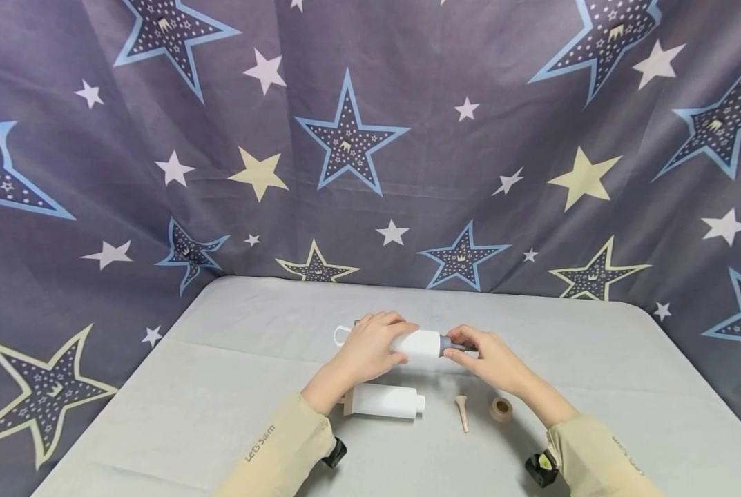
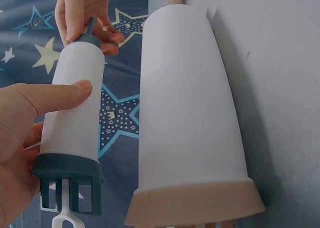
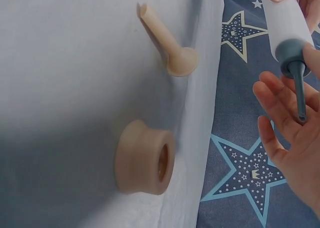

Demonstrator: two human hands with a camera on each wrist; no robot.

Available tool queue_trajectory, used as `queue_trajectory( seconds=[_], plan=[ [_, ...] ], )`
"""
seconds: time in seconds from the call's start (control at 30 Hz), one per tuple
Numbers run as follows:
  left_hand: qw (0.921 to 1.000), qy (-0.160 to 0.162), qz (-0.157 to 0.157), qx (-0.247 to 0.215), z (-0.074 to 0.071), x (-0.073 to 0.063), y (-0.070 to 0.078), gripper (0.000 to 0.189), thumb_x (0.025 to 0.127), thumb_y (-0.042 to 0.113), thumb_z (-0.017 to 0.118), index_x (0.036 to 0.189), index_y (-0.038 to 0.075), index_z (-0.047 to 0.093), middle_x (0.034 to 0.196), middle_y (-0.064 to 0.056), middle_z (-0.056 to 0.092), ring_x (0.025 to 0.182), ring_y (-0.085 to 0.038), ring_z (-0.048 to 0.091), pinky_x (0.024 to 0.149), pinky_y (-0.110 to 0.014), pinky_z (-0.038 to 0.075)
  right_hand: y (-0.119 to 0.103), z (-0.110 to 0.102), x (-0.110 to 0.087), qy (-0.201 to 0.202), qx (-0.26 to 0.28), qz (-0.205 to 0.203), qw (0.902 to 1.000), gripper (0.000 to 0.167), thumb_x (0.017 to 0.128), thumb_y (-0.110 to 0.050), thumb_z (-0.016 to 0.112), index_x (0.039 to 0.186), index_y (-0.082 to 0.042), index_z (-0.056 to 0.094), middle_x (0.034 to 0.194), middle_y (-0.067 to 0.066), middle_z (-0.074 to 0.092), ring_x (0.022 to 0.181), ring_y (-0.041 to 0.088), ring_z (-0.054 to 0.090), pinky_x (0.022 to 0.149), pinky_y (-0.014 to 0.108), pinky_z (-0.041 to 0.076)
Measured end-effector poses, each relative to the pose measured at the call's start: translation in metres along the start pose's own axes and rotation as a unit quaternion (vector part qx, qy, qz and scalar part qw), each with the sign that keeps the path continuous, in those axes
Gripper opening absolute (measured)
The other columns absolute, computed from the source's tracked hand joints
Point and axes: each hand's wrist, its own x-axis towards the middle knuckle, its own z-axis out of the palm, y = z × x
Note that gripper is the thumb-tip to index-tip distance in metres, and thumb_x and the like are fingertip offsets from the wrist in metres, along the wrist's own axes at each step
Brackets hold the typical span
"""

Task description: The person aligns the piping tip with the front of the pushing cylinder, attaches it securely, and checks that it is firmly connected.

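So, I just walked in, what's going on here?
A person is handling a white tube above the table. The left hand grips its body; the right hand holds the blue-grey nozzle cap at its end. Whether that cap is going on or coming off, I can't tell. A second white tube with a beige collar lies on the table, with a beige nozzle and a beige ring nearby.

The held tube point(image 1: 422, 343) looks like smooth matt plastic, its nozzle point(image 3: 298, 91) likewise; the other tube point(image 2: 190, 98), beige funnel point(image 3: 162, 32) and beige collar point(image 3: 140, 160) seem smooth plastic too. Tabletop point(image 1: 221, 400), starred curtain point(image 1: 420, 172) and sleeves point(image 1: 277, 449) show creased cloth.
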Motion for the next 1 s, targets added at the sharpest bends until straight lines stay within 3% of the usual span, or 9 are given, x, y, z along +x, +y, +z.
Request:
queue_trajectory(
  seconds=[0.6, 0.83, 1.0],
  plan=[
    [0.9998, 0.011, 0.013, 0.006, -0.0009, 0.0016, 0.0026, 0.049, 0.073, 0.029, 0.073, 0.119, 0.021, 0.059, 0.111, 0.004, 0.060, 0.106, -0.014, 0.053, 0.092, -0.036, 0.041, 0.0037, -0.0021, 0.0015, -0.020, -0.031, 0.003, 0.9993, 0.025, 0.094, -0.037, 0.044, 0.095, -0.021, 0.062, 0.081, -0.009, 0.062, 0.078, 0.005, 0.058, 0.068, 0.026, 0.047],
    [1.0000, 0.002, 0.006, 0.007, 0.0014, 0.0008, 0.0019, 0.049, 0.074, 0.029, 0.073, 0.120, 0.022, 0.059, 0.113, 0.004, 0.059, 0.106, -0.015, 0.053, 0.093, -0.037, 0.040, 0.0036, 0.0023, 0.0013, 0.021, -0.019, -0.010, 0.9995, 0.028, 0.092, -0.030, 0.052, 0.110, -0.011, 0.061, 0.101, -0.002, 0.063, 0.088, 0.013, 0.061, 0.075, 0.029, 0.051],
    [0.9999, 0.004, 0.006, 0.010, 0.0025, 0.0003, 0.0012, 0.049, 0.074, 0.029, 0.073, 0.120, 0.022, 0.059, 0.112, 0.004, 0.059, 0.106, -0.015, 0.053, 0.093, -0.037, 0.040, 0.0013, 0.0049, 0.0031, 0.052, 0.002, -0.028, 0.9983, 0.022, 0.089, -0.025, 0.057, 0.106, -0.011, 0.060, 0.098, -0.005, 0.062, 0.088, 0.011, 0.058, 0.077, 0.030, 0.050]
  ],
)
